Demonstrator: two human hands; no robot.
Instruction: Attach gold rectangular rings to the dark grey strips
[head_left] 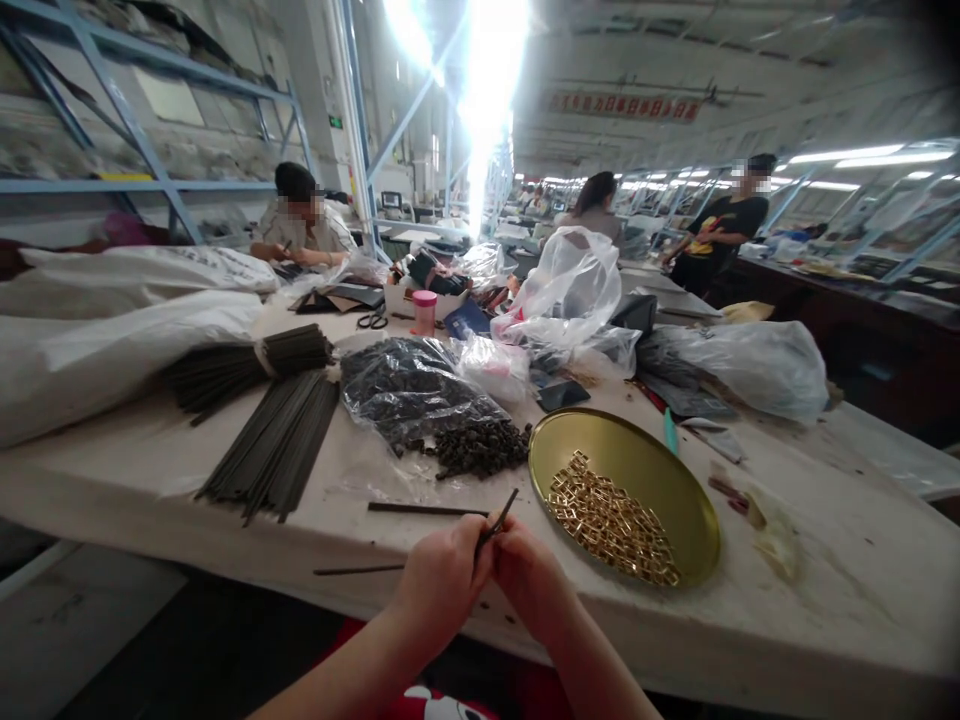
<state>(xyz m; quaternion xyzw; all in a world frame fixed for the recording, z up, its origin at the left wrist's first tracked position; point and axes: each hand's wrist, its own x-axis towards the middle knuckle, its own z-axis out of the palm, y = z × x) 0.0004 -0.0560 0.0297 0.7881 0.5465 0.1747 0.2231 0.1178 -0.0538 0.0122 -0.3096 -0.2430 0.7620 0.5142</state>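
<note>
My left hand (444,562) and my right hand (529,568) meet close together at the table's front edge, fingers closed. A thin dark strip (358,571) runs out to the left from my left hand. Its dark end (508,508) seems to point up between my fingers, where both hands pinch it. Whether a small part is also in the fingertips is hidden. Just beyond my left hand lies another dark strip (412,508). To the right stands a round gold tray (667,455) with a pile of gold metal buckles (611,520).
Loose dark strips (274,445) and a tied bundle (296,350) lie left. Small black pieces (484,448) spill from a clear bag (409,385). Scissors (372,320), a pink-lidded jar (424,313) and plastic bags (574,280) stand behind. A co-worker (304,225) sits across the table.
</note>
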